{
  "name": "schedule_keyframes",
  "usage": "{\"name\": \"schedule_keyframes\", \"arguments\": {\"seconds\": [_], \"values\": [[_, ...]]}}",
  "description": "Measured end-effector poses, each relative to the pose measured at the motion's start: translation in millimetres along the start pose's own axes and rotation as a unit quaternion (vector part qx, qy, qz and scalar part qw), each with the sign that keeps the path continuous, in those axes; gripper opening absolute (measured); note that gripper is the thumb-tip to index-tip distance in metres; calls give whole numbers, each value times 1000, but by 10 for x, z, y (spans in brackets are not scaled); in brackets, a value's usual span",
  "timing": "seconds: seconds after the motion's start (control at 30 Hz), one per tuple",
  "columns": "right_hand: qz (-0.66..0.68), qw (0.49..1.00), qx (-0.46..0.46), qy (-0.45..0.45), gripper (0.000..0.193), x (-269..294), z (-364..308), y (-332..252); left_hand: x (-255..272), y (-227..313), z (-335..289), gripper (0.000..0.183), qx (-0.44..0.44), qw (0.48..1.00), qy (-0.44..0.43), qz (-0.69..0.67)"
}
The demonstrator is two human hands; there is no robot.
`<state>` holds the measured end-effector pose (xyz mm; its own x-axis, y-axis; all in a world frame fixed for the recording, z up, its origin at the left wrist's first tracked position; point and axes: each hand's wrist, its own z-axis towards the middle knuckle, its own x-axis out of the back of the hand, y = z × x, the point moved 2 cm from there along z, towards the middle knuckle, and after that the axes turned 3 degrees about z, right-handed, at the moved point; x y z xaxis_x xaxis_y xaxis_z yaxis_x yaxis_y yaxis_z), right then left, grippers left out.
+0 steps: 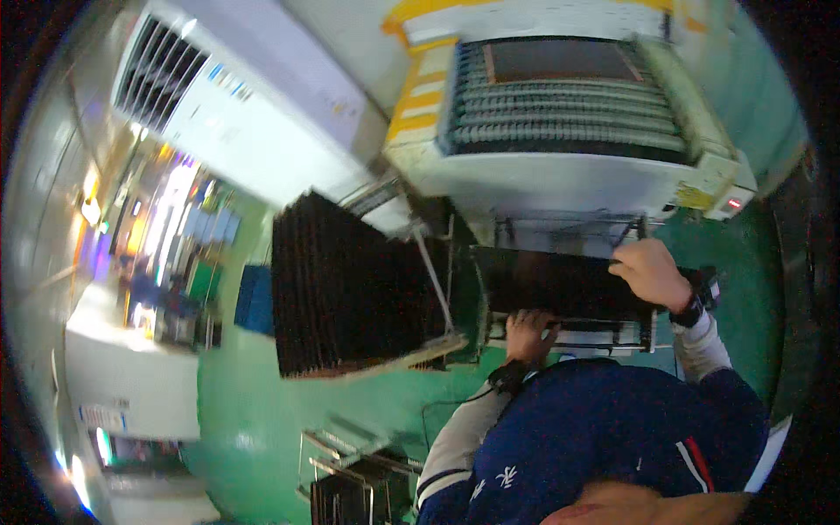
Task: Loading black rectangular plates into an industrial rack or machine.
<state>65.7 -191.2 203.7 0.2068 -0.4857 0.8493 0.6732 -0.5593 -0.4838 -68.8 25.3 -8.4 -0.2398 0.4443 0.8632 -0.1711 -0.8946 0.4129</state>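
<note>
Two-handed by floor [729, 243], touching panel's [556, 282] near edge with left hand [528, 337], right end with right hand [653, 273]; half-curled, hold unclear.

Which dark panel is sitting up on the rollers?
The brown-edged panel at the far end of the rollers. The stacked panels at left and the dark piece by your left hand and right hand are off them.

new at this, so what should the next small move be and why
Probably secure the right hand on the dark panel's right end: it is curled there, its grip unclear, while the left hand is at the near edge.
</note>
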Motion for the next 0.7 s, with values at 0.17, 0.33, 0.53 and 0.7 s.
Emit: {"name": "schedule_keyframes", "arguments": {"seconds": [0.17,0.33,0.53,0.7], "values": [[48,986,-59,148,28,399,-68,604,97,68,45,28,11,999,-45,-14],[475,786,-155,364,17,437,-94,1049,130,99,116,24,-20,1000,-22,-5],[579,740,-213,268,12,31,-52,1649,171,145,146,22,-9,999,-37,-17],[774,529,-246,244,18,-237,211,1582,114,104,68,22,6,999,-36,6]]}}
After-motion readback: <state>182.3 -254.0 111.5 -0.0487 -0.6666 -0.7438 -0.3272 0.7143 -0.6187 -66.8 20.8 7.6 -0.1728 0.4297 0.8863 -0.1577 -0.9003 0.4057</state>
